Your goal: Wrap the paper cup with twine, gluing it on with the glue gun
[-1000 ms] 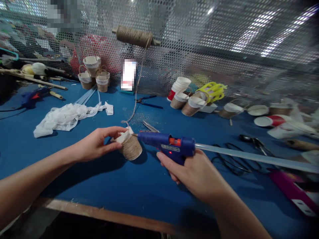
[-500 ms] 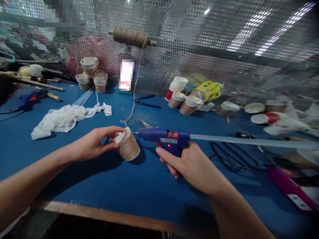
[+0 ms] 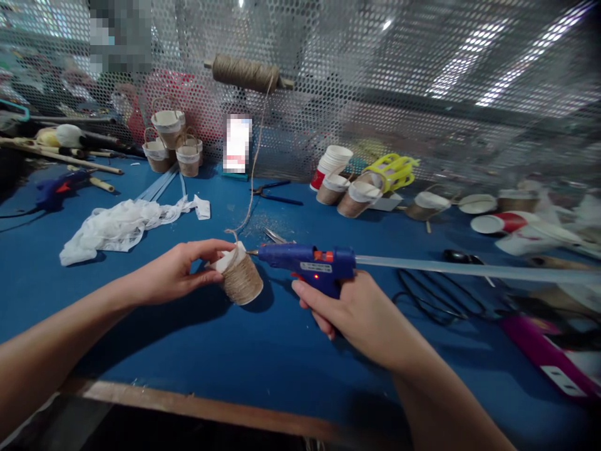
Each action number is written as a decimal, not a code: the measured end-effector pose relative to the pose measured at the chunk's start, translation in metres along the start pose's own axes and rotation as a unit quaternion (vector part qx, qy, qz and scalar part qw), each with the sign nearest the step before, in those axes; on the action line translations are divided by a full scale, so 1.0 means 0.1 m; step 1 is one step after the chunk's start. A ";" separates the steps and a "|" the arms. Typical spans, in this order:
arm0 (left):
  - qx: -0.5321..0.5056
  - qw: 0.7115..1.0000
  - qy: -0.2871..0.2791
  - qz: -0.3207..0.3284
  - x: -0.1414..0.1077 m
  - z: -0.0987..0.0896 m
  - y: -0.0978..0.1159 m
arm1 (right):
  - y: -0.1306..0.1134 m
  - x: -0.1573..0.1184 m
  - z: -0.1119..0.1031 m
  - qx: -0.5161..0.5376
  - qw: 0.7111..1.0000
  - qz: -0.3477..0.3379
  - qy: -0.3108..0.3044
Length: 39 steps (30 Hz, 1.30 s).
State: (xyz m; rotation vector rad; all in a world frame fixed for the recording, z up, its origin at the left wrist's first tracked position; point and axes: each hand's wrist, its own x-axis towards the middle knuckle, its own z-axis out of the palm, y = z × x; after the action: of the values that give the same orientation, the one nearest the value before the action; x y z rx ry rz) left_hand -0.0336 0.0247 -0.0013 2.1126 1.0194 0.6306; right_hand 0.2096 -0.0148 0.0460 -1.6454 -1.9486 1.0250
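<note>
My left hand (image 3: pixel 188 269) is closed on the rim of a small paper cup (image 3: pixel 242 280) wrapped in brown twine, which is tilted above the blue table. A strand of twine (image 3: pixel 254 169) runs from the cup up to a spool (image 3: pixel 245 72). In my right hand (image 3: pixel 350 307) is a blue hot glue gun (image 3: pixel 300 260), its red light lit and a long clear glue stick (image 3: pixel 436 265) sticking out of its back. The nozzle is at the cup's upper edge, touching or nearly so.
White lace fabric (image 3: pixel 117 227) lies at left, near another blue glue gun (image 3: pixel 61 188). Pliers (image 3: pixel 279 193) and scissors (image 3: pixel 275 236) lie beyond my hands. Finished-looking twine baskets (image 3: pixel 188 160) stand at the back. Black cable (image 3: pixel 434 300) and a purple power strip (image 3: pixel 539 357) are at right.
Almost nothing differs. The cup, the glue gun and both hands hold nearly the same places, with only a slight shift of the whole view.
</note>
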 end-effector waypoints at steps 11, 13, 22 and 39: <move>-0.006 1.000 -0.005 -0.005 0.00 0.00 0.01 | -0.06 -0.04 0.03 -0.005 1.000 0.025 0.010; -0.017 1.000 -0.012 -0.007 0.00 -0.01 0.02 | -0.06 -0.04 0.04 -0.010 0.999 0.044 0.010; 0.000 1.000 -0.008 0.006 0.00 -0.01 -0.03 | 0.01 0.01 -0.02 -0.006 1.000 -0.003 -0.004; -0.022 1.000 -0.008 -0.014 0.01 0.00 0.00 | -0.01 -0.02 0.02 0.028 0.999 0.015 -0.020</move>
State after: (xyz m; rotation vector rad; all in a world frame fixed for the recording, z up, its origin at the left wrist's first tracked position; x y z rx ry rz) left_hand -0.0333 0.0254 -0.0010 2.0599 1.0147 0.6153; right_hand 0.2081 -0.0177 0.0457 -1.6408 -1.9071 1.1233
